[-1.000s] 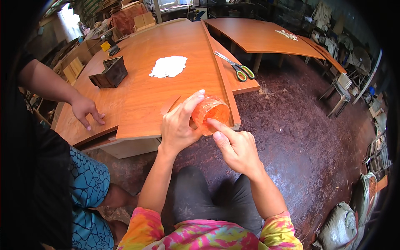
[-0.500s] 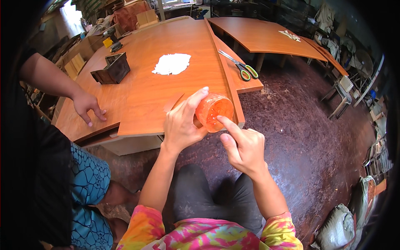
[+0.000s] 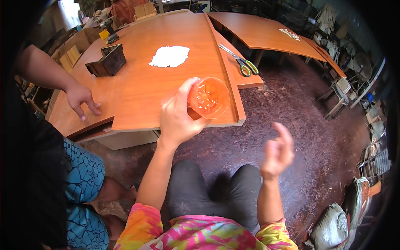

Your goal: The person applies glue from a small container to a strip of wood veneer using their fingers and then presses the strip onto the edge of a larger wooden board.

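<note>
My left hand [image 3: 180,112] grips an orange translucent container [image 3: 207,98], tilted so I see into its ribbed bottom, above the front edge of the wooden tabletop [image 3: 141,98]. To the right, my right hand [image 3: 278,151] is in the air over the floor, off the container, slightly blurred, its fingers loosely bent and apart with nothing in them. Farther back on the board lies a flat white, ragged-edged piece [image 3: 168,56]. Scissors [image 3: 241,64] with green-and-black handles rest on the right-hand ledge. A dark open-topped box [image 3: 106,61] stands at the left.
A co-worker at my left rests a hand [image 3: 81,102] on the board. A second wooden table [image 3: 262,31] with a pale cloth [image 3: 289,34] stands back right, near a chair [image 3: 337,100]. Sacks [image 3: 331,225] lie lower right. Cluttered boards and boxes [image 3: 71,58] line the left.
My right hand has pulled its finger out of the container and moved right and lower. My left hand has raised the container slightly, showing more of its inside.
</note>
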Tool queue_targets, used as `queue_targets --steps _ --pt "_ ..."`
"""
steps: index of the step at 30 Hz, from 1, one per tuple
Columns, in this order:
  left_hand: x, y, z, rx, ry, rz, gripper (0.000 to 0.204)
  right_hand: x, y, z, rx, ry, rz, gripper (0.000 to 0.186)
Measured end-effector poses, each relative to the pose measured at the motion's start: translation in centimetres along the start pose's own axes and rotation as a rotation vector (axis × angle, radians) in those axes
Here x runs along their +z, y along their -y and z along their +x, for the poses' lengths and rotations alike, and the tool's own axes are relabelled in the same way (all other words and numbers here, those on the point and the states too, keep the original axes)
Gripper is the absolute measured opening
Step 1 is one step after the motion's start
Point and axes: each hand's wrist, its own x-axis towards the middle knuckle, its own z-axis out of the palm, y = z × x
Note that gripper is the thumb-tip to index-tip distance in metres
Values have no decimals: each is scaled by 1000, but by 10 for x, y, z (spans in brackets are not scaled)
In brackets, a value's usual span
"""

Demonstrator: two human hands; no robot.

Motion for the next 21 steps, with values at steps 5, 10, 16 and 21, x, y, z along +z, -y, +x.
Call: queue_targets --steps 5,10,16,21 --pt "-7 3 0 52 35 1 93 24 -22 -34 -103 237 -265 56" --pt "-7 2 -2 -7 54 -25 93 31 -35 -22 -303 268 -379 56" --pt "-7 1 -2 -4 48 -17 94 32 -48 -14 -466 236 -480 54" --pt "-8 2 -2 4 56 -4 94 35 -56 -8 -529 189 -496 49"
